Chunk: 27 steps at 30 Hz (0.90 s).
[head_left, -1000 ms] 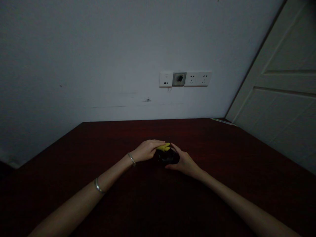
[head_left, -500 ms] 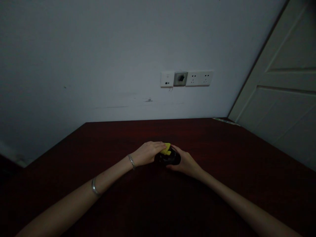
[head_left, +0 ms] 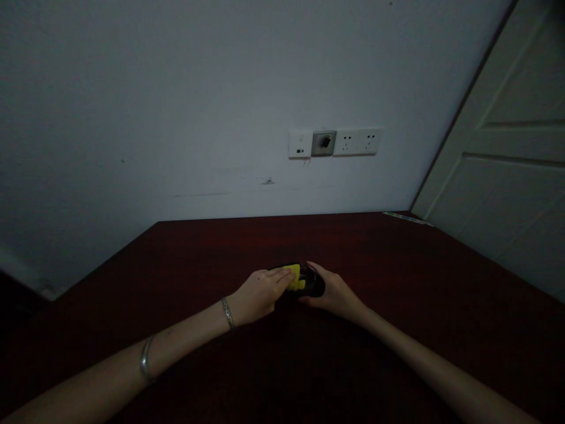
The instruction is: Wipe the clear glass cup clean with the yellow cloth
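A glossy black object, longish and rounded at its right end, lies on the dark red table; the dim light hides its exact kind. My right hand is curled round the right end, with the thumb on the near side and fingers on the far side. On top of the object, my left hand presses a folded yellow cloth under its fingers. Part of the object is covered by the cloth and the left hand.
Behind the table rises a pale wall with a row of sockets and a switch. A panelled white door stands at the right. Near the table's far right corner lies a thin printed strip.
My left hand and the cloth have shifted slightly toward me and to the left across the object, uncovering its far left side. The right hand keeps its hold. The view has tilted slightly.
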Available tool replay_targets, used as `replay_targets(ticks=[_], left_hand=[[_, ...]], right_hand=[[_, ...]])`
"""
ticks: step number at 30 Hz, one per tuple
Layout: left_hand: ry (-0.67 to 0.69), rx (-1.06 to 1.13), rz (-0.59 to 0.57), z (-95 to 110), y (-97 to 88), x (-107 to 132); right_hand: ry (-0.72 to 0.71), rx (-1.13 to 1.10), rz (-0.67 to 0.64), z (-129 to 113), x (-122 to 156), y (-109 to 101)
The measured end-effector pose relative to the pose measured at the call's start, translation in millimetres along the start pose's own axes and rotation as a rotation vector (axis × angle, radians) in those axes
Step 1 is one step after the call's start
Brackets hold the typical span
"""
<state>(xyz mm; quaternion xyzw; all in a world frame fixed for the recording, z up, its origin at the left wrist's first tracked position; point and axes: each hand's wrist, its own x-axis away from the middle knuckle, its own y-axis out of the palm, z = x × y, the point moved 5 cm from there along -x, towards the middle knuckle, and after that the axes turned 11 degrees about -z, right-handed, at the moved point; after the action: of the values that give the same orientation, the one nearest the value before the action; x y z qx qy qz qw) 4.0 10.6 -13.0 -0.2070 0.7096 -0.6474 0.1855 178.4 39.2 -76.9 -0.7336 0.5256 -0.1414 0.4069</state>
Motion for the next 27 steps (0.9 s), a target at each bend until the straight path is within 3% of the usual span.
replay_targets(ticks=[5,10,16,19,27], left_hand=[[-0.098,0.018,-0.068,7,-14.6,3],[-0.159,-0.009,0.043,-15,-27.8,-9],[-0.064,0.148,0.079,-41,-5.4,-33],[-0.006,0.222,0.071,-39,2.3,-39],[0.081,0.226,0.046,-31,0.0,-36]], right_hand=[[-0.021,0.006,0.0,2,0,2],[-0.035,0.014,0.004,2,0,2],[-0.04,0.022,-0.004,-3,0,-3],[-0.032,0.028,-0.01,-5,-1,-5],[-0.021,0.058,-0.022,0,0,-4]])
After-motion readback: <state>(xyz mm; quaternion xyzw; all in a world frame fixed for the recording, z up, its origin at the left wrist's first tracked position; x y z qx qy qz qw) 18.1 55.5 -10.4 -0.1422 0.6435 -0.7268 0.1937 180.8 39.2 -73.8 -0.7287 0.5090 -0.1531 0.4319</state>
